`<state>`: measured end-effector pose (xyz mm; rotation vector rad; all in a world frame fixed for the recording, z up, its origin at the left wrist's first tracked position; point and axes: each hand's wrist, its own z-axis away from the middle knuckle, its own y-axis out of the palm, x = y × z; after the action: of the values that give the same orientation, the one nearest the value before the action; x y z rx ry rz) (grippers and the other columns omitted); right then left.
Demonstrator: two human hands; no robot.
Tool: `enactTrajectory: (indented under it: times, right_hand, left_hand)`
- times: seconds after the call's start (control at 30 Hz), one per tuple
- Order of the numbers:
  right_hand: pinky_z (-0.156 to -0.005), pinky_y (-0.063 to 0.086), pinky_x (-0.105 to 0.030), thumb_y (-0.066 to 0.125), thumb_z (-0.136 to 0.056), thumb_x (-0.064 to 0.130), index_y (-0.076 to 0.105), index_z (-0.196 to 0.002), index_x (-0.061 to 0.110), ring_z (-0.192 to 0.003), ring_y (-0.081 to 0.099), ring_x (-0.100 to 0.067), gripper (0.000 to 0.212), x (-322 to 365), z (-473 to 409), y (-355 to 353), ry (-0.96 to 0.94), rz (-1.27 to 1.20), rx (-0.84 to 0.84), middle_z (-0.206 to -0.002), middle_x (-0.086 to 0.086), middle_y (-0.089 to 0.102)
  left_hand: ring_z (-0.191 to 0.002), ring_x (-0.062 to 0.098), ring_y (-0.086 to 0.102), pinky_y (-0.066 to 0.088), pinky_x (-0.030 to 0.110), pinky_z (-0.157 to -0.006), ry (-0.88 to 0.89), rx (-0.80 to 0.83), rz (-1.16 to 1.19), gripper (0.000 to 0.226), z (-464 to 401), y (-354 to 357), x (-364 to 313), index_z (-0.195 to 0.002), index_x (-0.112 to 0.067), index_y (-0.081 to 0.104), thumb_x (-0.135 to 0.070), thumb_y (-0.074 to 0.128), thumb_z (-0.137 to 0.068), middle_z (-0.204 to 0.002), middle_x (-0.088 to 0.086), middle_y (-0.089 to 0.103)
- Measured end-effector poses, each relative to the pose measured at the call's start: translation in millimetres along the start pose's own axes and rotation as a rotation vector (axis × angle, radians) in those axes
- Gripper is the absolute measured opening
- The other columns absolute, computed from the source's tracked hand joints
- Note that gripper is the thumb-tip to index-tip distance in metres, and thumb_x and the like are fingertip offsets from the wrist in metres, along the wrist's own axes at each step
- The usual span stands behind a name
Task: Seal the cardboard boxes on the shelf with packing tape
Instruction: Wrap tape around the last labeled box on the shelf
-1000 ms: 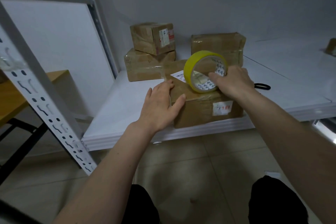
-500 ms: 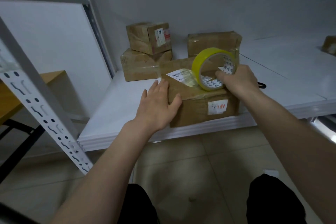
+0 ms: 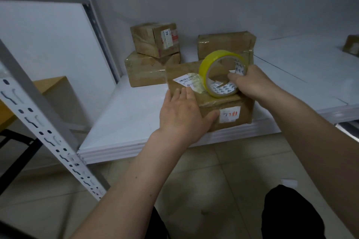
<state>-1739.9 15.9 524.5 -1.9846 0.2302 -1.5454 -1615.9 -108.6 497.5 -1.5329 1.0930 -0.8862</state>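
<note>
A brown cardboard box [image 3: 231, 111] with white labels sits at the front edge of the white shelf [image 3: 132, 114]. My left hand [image 3: 184, 114] lies flat on the box's near left corner, fingers straight, thumb on the front face. My right hand [image 3: 252, 83] grips a yellow roll of packing tape [image 3: 211, 64] standing on edge on the box top. A strip of clear tape runs from the roll leftward across the shipping label [image 3: 186, 80].
Two stacked boxes [image 3: 155, 52] stand at the back left and another box [image 3: 225, 43] behind the roll. A further box [image 3: 351, 45] shows at the far right. A perforated shelf upright [image 3: 38, 120] crosses the left foreground. A wooden table [image 3: 56, 87] stands left of the shelf.
My right hand has drawn the tape roll rightward across the box top, leaving tape over the label. My left hand slid a little further onto the box corner.
</note>
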Motion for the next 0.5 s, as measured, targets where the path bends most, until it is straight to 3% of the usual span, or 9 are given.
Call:
enactTrajectory:
  times: [0.07, 0.2, 0.37, 0.5]
  right_hand:
    - [-0.089, 0.051, -0.043, 0.058, -0.087, 0.04, 0.066, -0.101, 0.014, -0.094, 0.062, -0.027, 0.031, -1.1, 1.7, 5.3, -0.005, 0.058, -0.005, -0.103, -0.009, 0.067]
    - [-0.087, 0.049, -0.041, 0.054, -0.075, 0.065, 0.06, -0.114, 0.021, -0.101, 0.058, -0.028, 0.059, 0.6, 5.6, 13.1, -0.012, 0.241, 0.0, -0.11, -0.005, 0.062]
    - [-0.075, 0.04, -0.034, 0.051, -0.088, 0.054, 0.061, -0.1, 0.016, -0.089, 0.053, -0.027, 0.04, 7.1, 4.1, 11.0, -0.038, 0.352, 0.004, -0.096, -0.006, 0.058]
    - [-0.082, 0.047, -0.038, 0.051, -0.092, 0.043, 0.061, -0.1, 0.013, -0.093, 0.057, -0.028, 0.033, 6.5, 4.3, 7.3, -0.025, 0.256, 0.029, -0.098, -0.008, 0.061]
  left_hand:
    - [-0.149, 0.022, 0.017, 0.01, 0.036, -0.122, 0.023, 0.0, 0.02, 0.096, -2.2, -0.3, -6.0, -0.155, -0.006, 0.019, -0.074, 0.038, -0.089, -0.161, 0.009, 0.025]
    - [-0.148, 0.023, 0.018, 0.015, 0.032, -0.119, 0.063, 0.028, 0.028, 0.104, -7.1, -3.5, -12.3, -0.154, -0.007, 0.022, -0.076, 0.051, -0.082, -0.159, 0.009, 0.026]
    - [-0.15, 0.023, 0.013, 0.01, 0.032, -0.121, 0.098, 0.047, 0.025, 0.111, -8.7, -0.6, -5.4, -0.156, -0.009, 0.018, -0.076, 0.058, -0.077, -0.162, 0.009, 0.021]
    - [-0.15, 0.024, 0.015, 0.013, 0.033, -0.121, 0.096, 0.03, 0.015, 0.11, -7.8, 2.6, -4.4, -0.155, -0.01, 0.021, -0.075, 0.061, -0.075, -0.161, 0.008, 0.022]
